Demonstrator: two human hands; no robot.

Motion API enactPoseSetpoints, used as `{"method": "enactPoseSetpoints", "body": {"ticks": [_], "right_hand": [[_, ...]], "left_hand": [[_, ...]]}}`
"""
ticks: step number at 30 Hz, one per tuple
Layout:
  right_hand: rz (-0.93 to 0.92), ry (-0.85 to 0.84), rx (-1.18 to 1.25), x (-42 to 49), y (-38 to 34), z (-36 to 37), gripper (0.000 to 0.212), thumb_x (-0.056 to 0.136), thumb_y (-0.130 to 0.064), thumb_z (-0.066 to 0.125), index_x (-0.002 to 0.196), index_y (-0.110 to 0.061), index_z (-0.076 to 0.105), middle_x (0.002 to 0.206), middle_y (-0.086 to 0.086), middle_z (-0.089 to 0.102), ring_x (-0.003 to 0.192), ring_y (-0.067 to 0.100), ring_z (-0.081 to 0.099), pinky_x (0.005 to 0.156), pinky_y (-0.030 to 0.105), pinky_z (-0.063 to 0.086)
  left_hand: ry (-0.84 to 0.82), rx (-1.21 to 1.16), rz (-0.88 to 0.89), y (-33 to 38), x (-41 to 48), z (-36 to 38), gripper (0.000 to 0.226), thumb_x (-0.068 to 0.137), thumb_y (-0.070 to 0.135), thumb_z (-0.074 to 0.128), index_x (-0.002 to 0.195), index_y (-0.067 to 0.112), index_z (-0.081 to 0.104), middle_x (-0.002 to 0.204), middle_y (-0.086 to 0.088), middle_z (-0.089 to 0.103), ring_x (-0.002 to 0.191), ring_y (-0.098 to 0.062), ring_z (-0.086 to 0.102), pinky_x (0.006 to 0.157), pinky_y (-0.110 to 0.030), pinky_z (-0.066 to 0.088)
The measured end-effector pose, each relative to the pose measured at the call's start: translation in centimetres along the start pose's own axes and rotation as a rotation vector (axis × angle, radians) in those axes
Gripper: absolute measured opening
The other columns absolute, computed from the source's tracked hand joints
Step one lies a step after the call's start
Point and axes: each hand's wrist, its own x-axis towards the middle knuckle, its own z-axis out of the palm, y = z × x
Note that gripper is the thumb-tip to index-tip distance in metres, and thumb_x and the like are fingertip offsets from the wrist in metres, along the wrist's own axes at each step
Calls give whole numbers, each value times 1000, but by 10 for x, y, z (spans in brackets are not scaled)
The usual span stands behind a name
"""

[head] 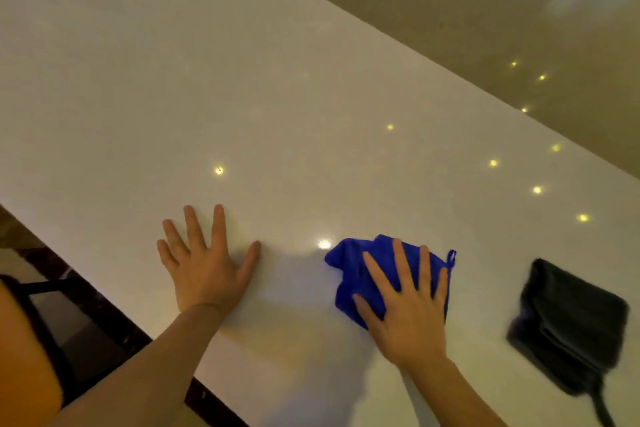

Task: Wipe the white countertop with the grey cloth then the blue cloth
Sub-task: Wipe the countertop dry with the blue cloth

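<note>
The right hand (407, 308) lay flat on the blue cloth (356, 274), fingers spread wide and pressing it down onto the white countertop (242, 97) rather than clutching it; the cloth was bunched beneath the palm, a small hanging loop poking out at its far right side. It sat close to the near edge of the countertop. The left hand (204, 263) rested palm-down on the bare surface just to the left, fingers splayed, holding nothing. Well off to the right, near the same edge, the grey cloth (568, 326) lay folded and untouched, looking dark and somewhat blurred. Small ceiling lights glinted off the glossy top.
</note>
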Motion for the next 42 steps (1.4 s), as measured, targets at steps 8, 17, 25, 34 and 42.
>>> {"method": "enactPoseSetpoints", "body": {"ticks": [8, 17, 25, 34, 42], "right_hand": [[377, 99, 175, 150, -73, -35, 73, 93, -74, 19, 159, -47, 6, 173, 8, -2, 154, 49, -11, 114, 78, -3], [-199, -57, -17, -67, -41, 24, 70, 88, -80, 32, 153, -53, 30, 166, 2, 30, 152, 49, 14, 118, 71, 1], [436, 134, 172, 154, -21, -46, 79, 87, -82, 22, 158, -49, 9, 173, 7, 0, 154, 49, -8, 114, 79, 0], [-35, 34, 38, -30, -86, 24, 73, 88, -80, 36, 155, -51, 26, 168, 1, 24, 154, 49, 8, 115, 76, 8], [372, 163, 175, 196, -78, -46, 82, 83, -84, 26, 157, -49, 15, 173, 8, 4, 152, 53, -7, 111, 82, -2]], "left_hand": [[39, -4, 4, -5, 2, 11, 93, 83, 84, 16, 159, 32, 6, 169, -16, -1, 152, -47, -10, 121, -63, -2], [28, -25, -3, -2, 1, 4, 93, 83, 84, 15, 159, 33, 4, 169, -13, -5, 152, -43, -13, 122, -62, -3], [20, -32, 10, -2, 2, 1, 92, 84, 80, 24, 159, 30, 7, 169, -16, -3, 152, -46, -12, 121, -64, -2], [32, -92, 23, -2, 0, -1, 92, 83, 82, 22, 158, 32, 6, 169, -13, -5, 152, -43, -13, 121, -63, -3], [38, -53, 4, -4, 4, 6, 90, 83, 82, 23, 158, 32, 12, 169, -13, -2, 152, -44, -12, 121, -63, -3]]}}
